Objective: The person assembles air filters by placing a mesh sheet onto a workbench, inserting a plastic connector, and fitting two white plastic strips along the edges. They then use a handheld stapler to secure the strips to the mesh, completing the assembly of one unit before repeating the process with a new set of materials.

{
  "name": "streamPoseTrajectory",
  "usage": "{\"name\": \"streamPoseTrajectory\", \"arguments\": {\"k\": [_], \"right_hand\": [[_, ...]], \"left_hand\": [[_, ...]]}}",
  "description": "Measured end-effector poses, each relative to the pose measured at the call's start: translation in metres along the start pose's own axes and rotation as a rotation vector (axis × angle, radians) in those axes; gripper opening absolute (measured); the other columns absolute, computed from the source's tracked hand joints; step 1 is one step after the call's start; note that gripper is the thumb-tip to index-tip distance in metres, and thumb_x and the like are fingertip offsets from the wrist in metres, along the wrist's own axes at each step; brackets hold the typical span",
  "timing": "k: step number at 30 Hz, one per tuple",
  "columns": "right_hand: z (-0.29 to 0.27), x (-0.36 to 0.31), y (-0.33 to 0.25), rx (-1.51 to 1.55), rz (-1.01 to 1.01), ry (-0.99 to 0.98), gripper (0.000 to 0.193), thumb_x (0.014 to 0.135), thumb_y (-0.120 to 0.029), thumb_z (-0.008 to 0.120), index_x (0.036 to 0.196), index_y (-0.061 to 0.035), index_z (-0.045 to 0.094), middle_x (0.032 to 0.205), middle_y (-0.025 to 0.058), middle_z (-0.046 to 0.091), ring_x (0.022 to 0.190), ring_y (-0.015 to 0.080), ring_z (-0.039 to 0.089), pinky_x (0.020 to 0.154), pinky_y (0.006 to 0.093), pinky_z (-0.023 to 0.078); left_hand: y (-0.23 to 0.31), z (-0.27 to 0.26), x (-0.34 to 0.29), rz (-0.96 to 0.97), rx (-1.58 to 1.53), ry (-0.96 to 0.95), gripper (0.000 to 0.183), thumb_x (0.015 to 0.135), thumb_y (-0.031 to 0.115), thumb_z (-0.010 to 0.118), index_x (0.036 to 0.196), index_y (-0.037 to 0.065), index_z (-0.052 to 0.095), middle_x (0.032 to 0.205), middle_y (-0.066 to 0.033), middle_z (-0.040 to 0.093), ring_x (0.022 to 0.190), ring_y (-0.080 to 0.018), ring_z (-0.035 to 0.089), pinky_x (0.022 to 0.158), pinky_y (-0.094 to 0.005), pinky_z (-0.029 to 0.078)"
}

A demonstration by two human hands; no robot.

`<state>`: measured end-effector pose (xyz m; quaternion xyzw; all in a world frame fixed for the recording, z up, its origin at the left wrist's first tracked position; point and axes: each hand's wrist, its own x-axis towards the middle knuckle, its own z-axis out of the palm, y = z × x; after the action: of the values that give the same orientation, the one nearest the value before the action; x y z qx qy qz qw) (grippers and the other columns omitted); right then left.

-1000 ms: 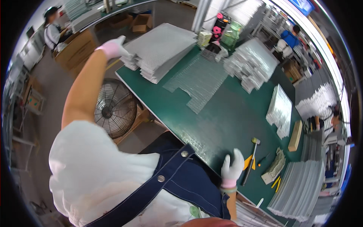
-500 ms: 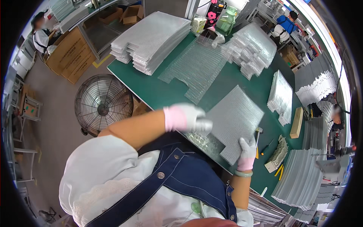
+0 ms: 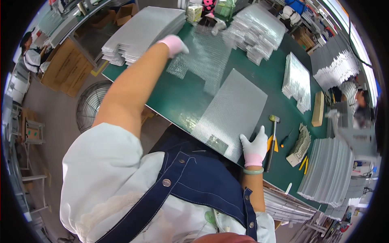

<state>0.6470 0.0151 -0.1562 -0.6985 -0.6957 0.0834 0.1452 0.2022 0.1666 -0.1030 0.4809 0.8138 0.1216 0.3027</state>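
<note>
The right hand [image 3: 254,146], in a white glove with a pink cuff, lies flat and spread on the near right corner of a silver embossed sheet [image 3: 231,113], pressing it against the green desk [image 3: 178,95] without gripping anything. The left hand [image 3: 174,43], gloved the same way, is stretched far forward, its fingers on the edge of a clear bubble-textured sheet [image 3: 202,56] lying farther up the desk; whether it pinches that sheet or only touches it cannot be told. The silver sheet lies in the middle of the desk just in front of the person, its far corner touching or overlapping the bubble sheet. Just beside the right hand lie a small hammer [image 3: 272,137] and an orange-handled cutter [image 3: 270,143], with a pale comb-like block [image 3: 300,145] beyond them. A tall stack of silver sheets [image 3: 142,30] sits at the far left corner beside the outstretched arm, another pile of bundles [image 3: 255,30] at the far right, and a smaller upright pile [image 3: 297,81] with a wooden block [image 3: 318,108] to the right. A floor fan [image 3: 91,105] stands below the desk edge.
</note>
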Motion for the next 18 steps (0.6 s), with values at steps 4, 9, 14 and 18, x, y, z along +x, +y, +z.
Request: {"name": "streamPoseTrajectory", "arguments": {"k": [4, 9, 14, 18], "right_hand": [[0.009, -0.003, 0.014, 0.003, -0.116, 0.084, 0.084, 0.074, -0.037, 0.081, 0.136, 0.0063, 0.045, 0.118, 0.0249, 0.057, 0.114, 0.0398, 0.054, 0.098, 0.0439, 0.044], [-0.018, 0.005, 0.001, 0.791, -0.258, 0.207, 0.074, 0.093, -0.043, 0.063, 0.139, 0.0099, 0.041, 0.127, 0.0228, 0.056, 0.119, 0.0343, 0.054, 0.102, 0.0438, 0.043], [-0.074, -0.029, -0.028, 1.691, -0.075, -0.286, 0.086, 0.092, -0.052, 0.064, 0.144, 0.0075, 0.032, 0.119, 0.0126, 0.061, 0.102, 0.0159, 0.059, 0.090, 0.0331, 0.048], [-0.036, -0.047, -0.022, 1.059, 0.087, 0.079, 0.071, 0.084, -0.013, 0.078, 0.138, 0.0071, 0.038, 0.089, 0.0063, 0.064, 0.074, 0.0073, 0.059, 0.068, 0.0197, 0.049]], "left_hand": [[0.005, -0.056, -0.060, 0.766, -0.411, 0.227, 0.036, 0.090, 0.025, 0.066, 0.117, 0.001, 0.065, 0.107, -0.0046, 0.067, 0.098, -0.0172, 0.060, 0.090, -0.0291, 0.045], [0.021, -0.076, -0.168, 0.977, -1.356, -0.451, 0.021, 0.091, 0.006, 0.059, 0.109, -0.003, 0.064, 0.104, -0.0140, 0.071, 0.098, -0.0239, 0.068, 0.091, -0.0370, 0.053], [0.033, 0.053, -0.225, 0.653, -0.850, 0.084, 0.036, 0.089, 0.020, 0.071, 0.112, -0.005, 0.061, 0.096, -0.0067, 0.068, 0.089, -0.0124, 0.064, 0.082, -0.0278, 0.051], [0.029, 0.131, -0.218, 0.626, -0.405, 0.280, 0.048, 0.086, 0.031, 0.072, 0.114, -0.005, 0.058, 0.086, -0.0154, 0.067, 0.079, -0.0241, 0.067, 0.073, -0.0362, 0.053]]}}
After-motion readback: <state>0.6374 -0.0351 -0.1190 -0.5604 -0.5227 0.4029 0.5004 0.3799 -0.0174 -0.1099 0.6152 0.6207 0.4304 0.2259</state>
